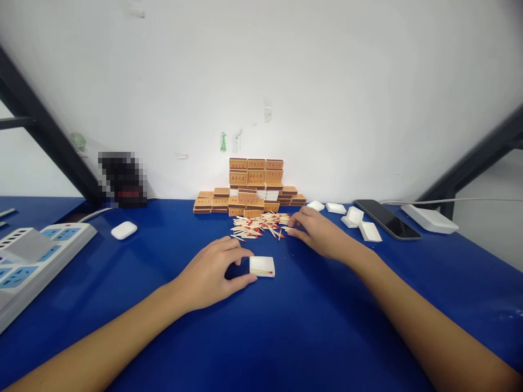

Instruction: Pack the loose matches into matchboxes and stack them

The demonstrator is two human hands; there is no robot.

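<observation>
A small white matchbox tray (262,265) lies on the blue table with a few red-tipped matches along its near side. My left hand (218,270) grips the tray's left end between thumb and fingers. Behind it spreads a loose pile of matches (259,224). At the pile's right edge is my right hand (312,231), its thumb and fingers closed around match ends; how many it holds is hidden. Orange matchboxes (256,176) are stacked behind the pile against the wall.
Several white trays (370,231) lie to the right, beside a dark phone (387,219) and a white flat device (430,219). On the left are a white rounded case (124,230) and a power strip (61,256). Black frame bars (49,130) slope at both sides.
</observation>
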